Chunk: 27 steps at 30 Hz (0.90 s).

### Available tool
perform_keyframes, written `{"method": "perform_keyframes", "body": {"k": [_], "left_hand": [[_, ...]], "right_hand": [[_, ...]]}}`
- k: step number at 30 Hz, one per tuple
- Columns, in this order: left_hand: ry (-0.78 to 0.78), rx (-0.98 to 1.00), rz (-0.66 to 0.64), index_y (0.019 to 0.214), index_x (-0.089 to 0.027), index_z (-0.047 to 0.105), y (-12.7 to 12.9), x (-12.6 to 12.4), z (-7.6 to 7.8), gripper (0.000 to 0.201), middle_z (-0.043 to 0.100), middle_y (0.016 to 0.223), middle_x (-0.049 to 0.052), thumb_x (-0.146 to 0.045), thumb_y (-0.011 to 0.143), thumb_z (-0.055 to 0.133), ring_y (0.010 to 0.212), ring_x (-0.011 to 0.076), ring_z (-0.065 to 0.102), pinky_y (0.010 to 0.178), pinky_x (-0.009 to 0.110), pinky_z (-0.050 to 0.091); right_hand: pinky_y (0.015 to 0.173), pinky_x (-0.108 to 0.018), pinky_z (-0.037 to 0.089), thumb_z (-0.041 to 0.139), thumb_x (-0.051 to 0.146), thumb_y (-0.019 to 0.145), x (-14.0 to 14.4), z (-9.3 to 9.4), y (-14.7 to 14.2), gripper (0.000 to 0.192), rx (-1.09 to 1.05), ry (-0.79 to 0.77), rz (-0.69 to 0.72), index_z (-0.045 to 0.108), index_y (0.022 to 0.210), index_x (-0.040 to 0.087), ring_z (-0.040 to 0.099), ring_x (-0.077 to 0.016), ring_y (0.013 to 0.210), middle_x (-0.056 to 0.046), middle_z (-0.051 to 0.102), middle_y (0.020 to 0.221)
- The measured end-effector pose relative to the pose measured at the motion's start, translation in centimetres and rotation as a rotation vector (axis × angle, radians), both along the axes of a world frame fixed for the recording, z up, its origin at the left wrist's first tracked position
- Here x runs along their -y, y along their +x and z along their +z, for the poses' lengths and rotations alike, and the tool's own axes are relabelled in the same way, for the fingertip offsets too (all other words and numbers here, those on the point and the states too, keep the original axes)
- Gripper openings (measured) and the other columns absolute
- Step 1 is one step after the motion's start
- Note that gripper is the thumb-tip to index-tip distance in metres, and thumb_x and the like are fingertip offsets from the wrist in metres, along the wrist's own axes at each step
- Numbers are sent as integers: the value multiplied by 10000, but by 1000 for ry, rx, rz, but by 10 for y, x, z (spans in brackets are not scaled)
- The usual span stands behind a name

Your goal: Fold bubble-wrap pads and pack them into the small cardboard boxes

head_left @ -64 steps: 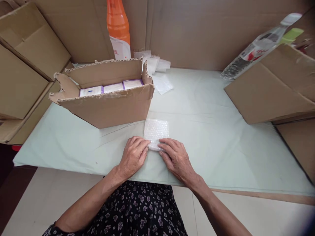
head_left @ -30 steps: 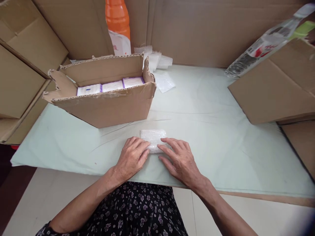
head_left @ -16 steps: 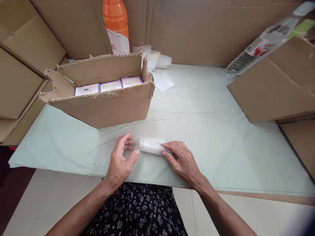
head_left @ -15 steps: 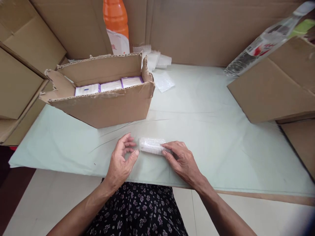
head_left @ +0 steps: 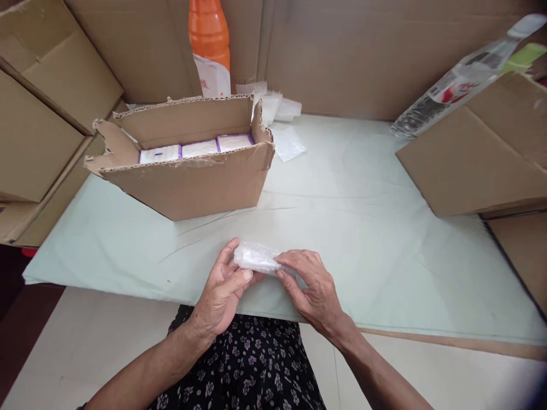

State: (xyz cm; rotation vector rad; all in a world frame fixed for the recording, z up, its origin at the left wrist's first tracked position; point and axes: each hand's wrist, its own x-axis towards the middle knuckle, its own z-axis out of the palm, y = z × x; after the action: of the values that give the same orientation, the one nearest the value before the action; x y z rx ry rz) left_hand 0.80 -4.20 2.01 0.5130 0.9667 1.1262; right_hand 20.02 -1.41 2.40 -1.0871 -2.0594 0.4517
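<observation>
A small roll of clear bubble wrap is held just over the near part of the table, its left end tipped slightly up. What lies inside the wrap cannot be made out. My right hand pinches the roll's right end between thumb and fingers. Around the left end, my left hand has its fingers behind and beneath the roll, with the thumb along the near side.
An open cardboard box with white, purple-edged packs stands at back left. Behind it are an orange bottle and bubble wrap sheets. A clear bottle leans behind a carton on the right.
My left hand has moved right and closed around the roll's left end, its fingers now beneath it. That end has risen and tilted; the right hand keeps its grip.
</observation>
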Motion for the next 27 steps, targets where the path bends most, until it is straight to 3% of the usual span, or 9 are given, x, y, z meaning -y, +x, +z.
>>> {"method": "perform_keyframes", "body": {"k": [4, 8, 14, 18, 21, 23, 25, 27], "left_hand": [[22, 68, -58, 1364, -242, 456, 8, 1, 2, 610, 611, 1370, 116, -361, 821, 707, 1306, 307, 575, 1087, 542, 496], [12, 73, 3, 1385, -231, 480, 12, 1, -1, 696, 624, 1357, 106, -340, 763, 773, 1287, 283, 580, 1113, 479, 462], [-87, 128, 85, 1301, -198, 564, 11, -1, 3, 668, 712, 1118, 59, -281, 707, 857, 1067, 198, 662, 988, 328, 487], [-82, 117, 115, 1173, -183, 613, 11, -3, 4, 564, 729, 1022, 55, -273, 687, 884, 1022, 207, 681, 963, 334, 489], [-44, 78, 110, 1092, -193, 617, 11, -1, 3, 473, 730, 1005, 47, -291, 709, 877, 1033, 209, 678, 945, 325, 490], [4, 39, 87, 1085, -207, 611, 9, 0, 3, 428, 731, 1040, 44, -303, 747, 857, 1035, 196, 670, 932, 307, 487], [73, 2, 25, 1123, -216, 611, 6, 0, 3, 410, 724, 1100, 53, -319, 790, 826, 1035, 186, 657, 927, 297, 482], [130, -29, -53, 1151, -209, 619, 0, -2, 3, 393, 715, 1136, 66, -334, 823, 796, 1027, 183, 646, 922, 290, 477]], "right_hand": [[924, -421, 510, 596, 173, 944, 5, -3, -3, 147, 49, 7, -24, 674, 1053, 233, 631, -236, 1117, -89, 699, 1191], [1033, -479, 479, 582, 226, 959, 10, -2, -3, 115, 75, -64, -29, 691, 995, 215, 527, -281, 1308, -129, 551, 1444], [1047, -454, 493, 546, 280, 982, 11, -2, -2, 151, -39, -319, 39, 687, 1015, 239, 542, -264, 1324, -96, 531, 1479], [1066, -434, 484, 572, 268, 961, 9, -5, 0, 290, -134, -359, 17, 597, 1249, 252, 564, -247, 1315, -114, 521, 1493], [970, -374, 533, 623, 321, 936, 6, -3, 4, 425, -144, -454, 53, 550, 1349, 248, 654, -223, 1164, -107, 622, 1382], [848, -321, 548, 618, 340, 940, 3, -1, 5, 283, -103, -505, 99, 652, 1204, 244, 698, -188, 953, -57, 737, 1133], [773, -287, 532, 592, 332, 952, 1, 1, 5, 167, -84, -511, 109, 704, 1027, 233, 685, -164, 818, -19, 755, 918], [756, -271, 521, 564, 322, 963, -1, 2, 4, 174, -99, -516, 98, 704, 962, 219, 676, -152, 779, -13, 747, 867]]}}
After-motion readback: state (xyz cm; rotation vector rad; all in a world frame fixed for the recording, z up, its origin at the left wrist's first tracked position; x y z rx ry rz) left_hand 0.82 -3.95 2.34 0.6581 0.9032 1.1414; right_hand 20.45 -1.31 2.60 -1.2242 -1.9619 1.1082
